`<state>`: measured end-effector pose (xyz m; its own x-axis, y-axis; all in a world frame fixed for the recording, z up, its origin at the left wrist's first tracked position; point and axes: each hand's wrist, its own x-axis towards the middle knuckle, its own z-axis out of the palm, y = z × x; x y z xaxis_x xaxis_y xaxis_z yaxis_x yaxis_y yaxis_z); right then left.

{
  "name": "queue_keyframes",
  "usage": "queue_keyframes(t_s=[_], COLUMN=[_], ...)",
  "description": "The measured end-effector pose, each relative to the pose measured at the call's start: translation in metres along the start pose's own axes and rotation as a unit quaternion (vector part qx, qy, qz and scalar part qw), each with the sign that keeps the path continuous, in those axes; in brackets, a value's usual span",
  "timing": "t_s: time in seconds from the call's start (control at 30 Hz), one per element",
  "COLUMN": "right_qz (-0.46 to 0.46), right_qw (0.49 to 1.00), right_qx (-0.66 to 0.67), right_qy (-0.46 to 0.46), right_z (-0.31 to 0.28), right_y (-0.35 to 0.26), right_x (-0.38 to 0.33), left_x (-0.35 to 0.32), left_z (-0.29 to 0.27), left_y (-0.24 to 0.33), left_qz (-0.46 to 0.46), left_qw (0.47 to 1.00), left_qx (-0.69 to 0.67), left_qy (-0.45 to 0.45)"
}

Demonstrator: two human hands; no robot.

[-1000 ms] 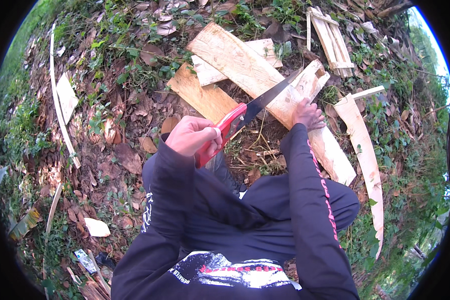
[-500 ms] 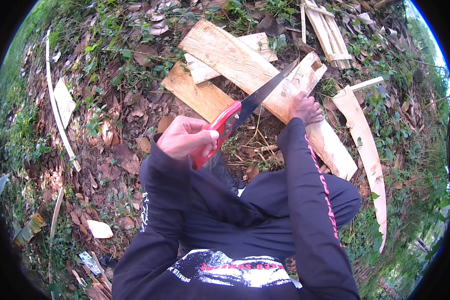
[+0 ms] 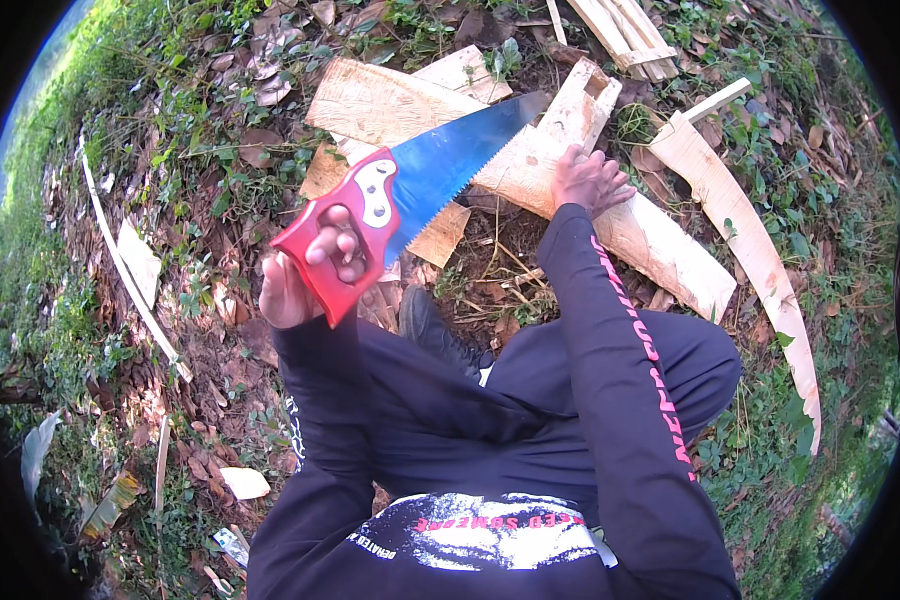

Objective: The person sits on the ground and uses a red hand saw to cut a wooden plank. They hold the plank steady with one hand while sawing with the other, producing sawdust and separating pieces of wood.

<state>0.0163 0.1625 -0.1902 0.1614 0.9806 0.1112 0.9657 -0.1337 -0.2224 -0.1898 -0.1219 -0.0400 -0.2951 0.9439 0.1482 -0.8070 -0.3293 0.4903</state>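
My left hand [image 3: 286,292] is closed through the red handle of a handsaw [image 3: 435,175], its fingers showing in the grip hole. The saw's broad blade is turned flat to view, toothed edge toward the lower right, its tip over a long wooden board [image 3: 665,248]. The blade hides part of that board, and I cannot tell whether it touches the wood. My right hand [image 3: 588,183] presses on the board and grips it right of the blade tip. Beneath the board lie crossed planks, among them a short one [image 3: 440,236] and a hollow-ended piece [image 3: 575,105].
A long curved wooden slab [image 3: 745,235] with a thin stick [image 3: 718,100] at its top lies to the right. Slatted wood [image 3: 625,38] rests at the far side. Left are a thin strip [image 3: 120,255] and pale offcuts [image 3: 245,483]. My shoe [image 3: 432,332] is near the planks.
My left hand has turned the saw so that its blade now lies flat to view, moving handle and hand leftward. My right hand stays on the board.
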Motion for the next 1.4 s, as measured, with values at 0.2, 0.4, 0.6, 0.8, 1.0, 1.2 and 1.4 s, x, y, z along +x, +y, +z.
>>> queue_keyframes(t_s=[0.2, 0.4, 0.6, 0.8, 1.0, 1.2, 1.4], right_qz=[-0.007, -0.009, -0.008, -0.006, 0.0, 0.007, 0.01], right_qw=[1.0, 1.0, 1.0, 1.0, 1.0, 0.999, 0.999], right_qx=[-0.006, -0.003, -0.003, 0.001, 0.013, 0.029, 0.041], right_qy=[0.007, 0.012, 0.012, 0.021, 0.009, 0.016, 0.019], right_z=[0.0, -0.001, 0.003, 0.006, 0.003, 0.006, 0.012], right_y=[0.006, 0.003, 0.0, 0.001, 0.004, 0.009, 0.02], right_x=[0.004, 0.001, -0.004, -0.003, 0.004, 0.022, 0.039], left_x=[0.004, 0.001, -0.002, 0.001, 0.003, 0.007, 0.03], left_z=[-0.014, -0.012, -0.01, 0.016, 0.006, -0.003, 0.022], left_y=[0.001, -0.002, 0.002, 0.003, -0.038, -0.069, -0.119], left_qz=[0.044, 0.067, -0.051, -0.175, -0.381, -0.229, -0.156], left_qw=[0.972, 0.986, 0.952, 0.92, 0.743, 0.711, 0.771], left_qx=[-0.151, -0.055, 0.053, 0.304, 0.523, 0.582, 0.538], left_qy=[0.175, 0.139, 0.296, 0.177, 0.175, 0.321, 0.303])
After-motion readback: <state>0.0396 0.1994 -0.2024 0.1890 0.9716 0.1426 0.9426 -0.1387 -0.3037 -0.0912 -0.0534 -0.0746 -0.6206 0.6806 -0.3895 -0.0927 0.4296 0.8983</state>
